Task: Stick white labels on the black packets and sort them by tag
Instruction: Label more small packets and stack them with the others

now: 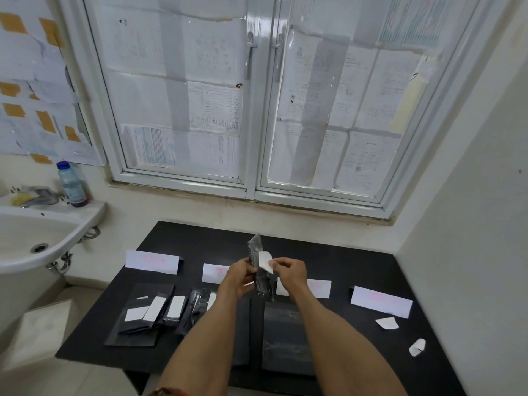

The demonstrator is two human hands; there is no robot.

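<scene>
Pressing white label (pixel 265 261) onto black packet (pixel 261 270)

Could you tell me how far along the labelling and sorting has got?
Done: several labelled packets lie below the leftmost tag. In hand: the left hand holds a packet upright while the right hand presses a label onto it. Left: sorting this packet; nothing labelled lies by the rightmost tag.

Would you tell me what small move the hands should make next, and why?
Probably press the white label flat: the right hand pinches its edge against the black packet, which the left hand holds upright above the table.
</scene>
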